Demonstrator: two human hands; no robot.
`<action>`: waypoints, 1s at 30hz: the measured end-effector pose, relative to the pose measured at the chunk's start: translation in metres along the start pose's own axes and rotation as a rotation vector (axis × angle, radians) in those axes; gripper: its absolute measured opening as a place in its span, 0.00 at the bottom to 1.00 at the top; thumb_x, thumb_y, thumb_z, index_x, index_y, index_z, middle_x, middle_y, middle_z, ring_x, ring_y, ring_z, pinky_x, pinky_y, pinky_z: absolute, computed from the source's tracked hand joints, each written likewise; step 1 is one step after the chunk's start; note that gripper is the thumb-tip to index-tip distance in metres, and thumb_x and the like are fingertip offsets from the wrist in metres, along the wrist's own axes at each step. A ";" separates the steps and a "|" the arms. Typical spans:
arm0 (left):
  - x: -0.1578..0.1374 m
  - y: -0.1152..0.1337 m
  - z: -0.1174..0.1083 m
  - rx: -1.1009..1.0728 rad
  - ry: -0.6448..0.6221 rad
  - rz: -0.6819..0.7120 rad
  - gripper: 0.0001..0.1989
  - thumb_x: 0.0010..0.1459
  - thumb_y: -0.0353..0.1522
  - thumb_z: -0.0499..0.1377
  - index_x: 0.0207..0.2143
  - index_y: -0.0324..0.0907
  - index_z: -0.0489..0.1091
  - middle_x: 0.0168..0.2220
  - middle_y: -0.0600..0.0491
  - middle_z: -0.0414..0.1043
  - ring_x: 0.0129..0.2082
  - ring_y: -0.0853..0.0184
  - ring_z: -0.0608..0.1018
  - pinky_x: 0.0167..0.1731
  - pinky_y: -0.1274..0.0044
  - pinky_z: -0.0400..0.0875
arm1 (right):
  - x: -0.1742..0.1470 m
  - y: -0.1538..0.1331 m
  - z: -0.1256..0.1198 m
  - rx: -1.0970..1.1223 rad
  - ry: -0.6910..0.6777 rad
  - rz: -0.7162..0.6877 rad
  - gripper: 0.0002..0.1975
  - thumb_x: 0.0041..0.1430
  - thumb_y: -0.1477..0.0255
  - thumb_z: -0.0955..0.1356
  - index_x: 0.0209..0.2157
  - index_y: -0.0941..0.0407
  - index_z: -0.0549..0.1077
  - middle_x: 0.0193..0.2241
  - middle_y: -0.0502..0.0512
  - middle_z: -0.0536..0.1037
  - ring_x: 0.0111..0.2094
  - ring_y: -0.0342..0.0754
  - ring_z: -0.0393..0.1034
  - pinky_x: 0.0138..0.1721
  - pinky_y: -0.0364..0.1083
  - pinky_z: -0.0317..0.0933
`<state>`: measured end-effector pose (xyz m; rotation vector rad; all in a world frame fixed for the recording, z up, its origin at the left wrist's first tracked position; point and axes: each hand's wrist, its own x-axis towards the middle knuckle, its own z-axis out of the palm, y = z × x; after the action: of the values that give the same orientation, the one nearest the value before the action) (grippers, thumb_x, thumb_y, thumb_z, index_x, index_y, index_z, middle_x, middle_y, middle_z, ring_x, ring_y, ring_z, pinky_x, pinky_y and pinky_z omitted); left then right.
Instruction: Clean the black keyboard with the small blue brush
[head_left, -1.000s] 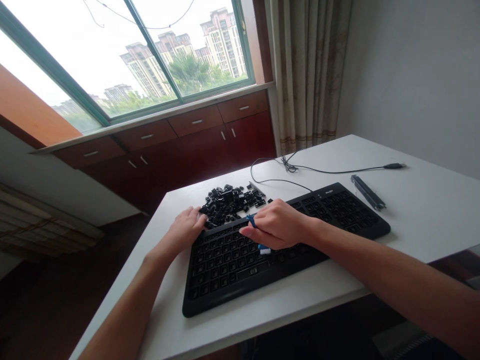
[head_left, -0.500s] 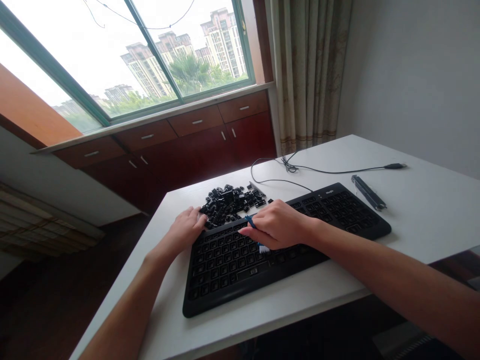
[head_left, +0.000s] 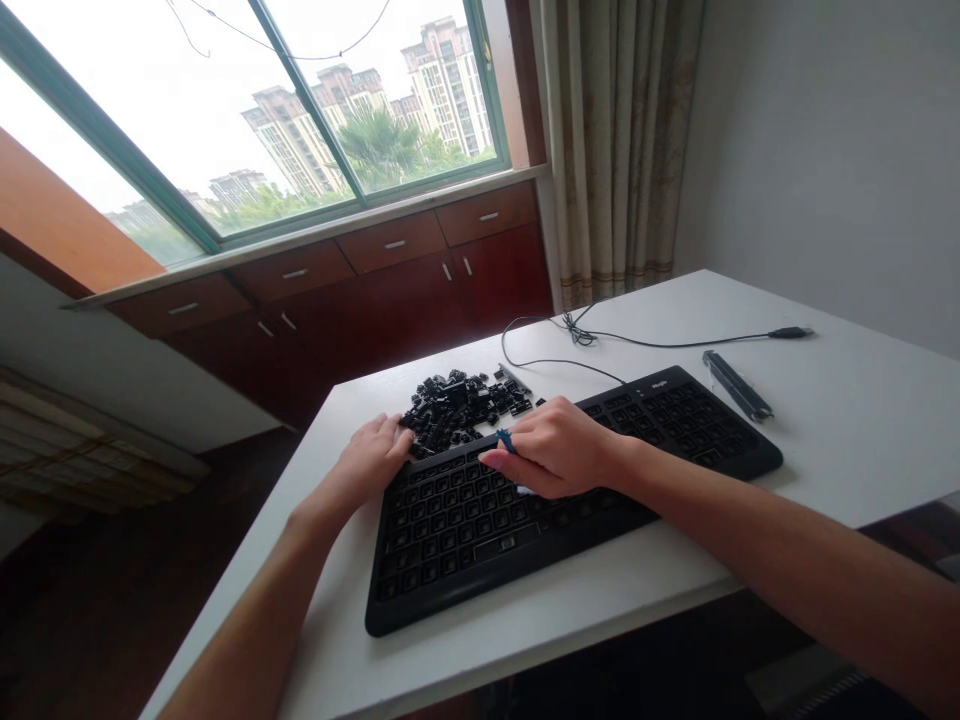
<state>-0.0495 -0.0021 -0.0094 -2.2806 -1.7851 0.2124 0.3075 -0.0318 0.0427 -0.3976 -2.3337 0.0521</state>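
A black wired keyboard without its keycaps lies on the white table, its sockets bare. My right hand is closed around a small brush with a blue handle, over the middle of the keyboard. White bristles peek out below the fingers, mostly hidden by the hand. At the keyboard's far left corner rests my left hand, fingers stretched out and thumb apart, close beside a heap of loose black keycaps.
The keyboard cable loops across the back of the table to a USB plug. Right of the keyboard lies a dark, slim tool. The table's front edge runs below the keyboard. A window and cabinets stand beyond.
The brush has tilted in my right hand: its blue end sits slightly further right and less of the white bristles shows. My left hand and the keyboard stay put.
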 end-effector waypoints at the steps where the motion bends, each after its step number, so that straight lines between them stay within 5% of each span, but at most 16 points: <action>1: 0.000 0.000 0.000 -0.003 -0.002 -0.002 0.22 0.60 0.32 0.50 0.55 0.35 0.70 0.60 0.40 0.67 0.65 0.50 0.63 0.63 0.62 0.57 | 0.000 0.000 0.000 0.016 0.003 0.003 0.26 0.71 0.61 0.57 0.19 0.57 0.62 0.15 0.45 0.63 0.18 0.37 0.53 0.23 0.42 0.42; 30: -0.002 0.004 -0.004 -0.002 0.030 0.035 0.21 0.62 0.32 0.49 0.54 0.36 0.70 0.58 0.39 0.69 0.63 0.50 0.64 0.62 0.60 0.58 | 0.000 0.001 0.001 0.020 -0.019 -0.015 0.25 0.70 0.62 0.59 0.20 0.57 0.65 0.16 0.46 0.67 0.18 0.37 0.55 0.23 0.43 0.41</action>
<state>-0.0453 -0.0052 -0.0062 -2.3053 -1.7328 0.1822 0.3076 -0.0313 0.0419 -0.3712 -2.3531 0.0717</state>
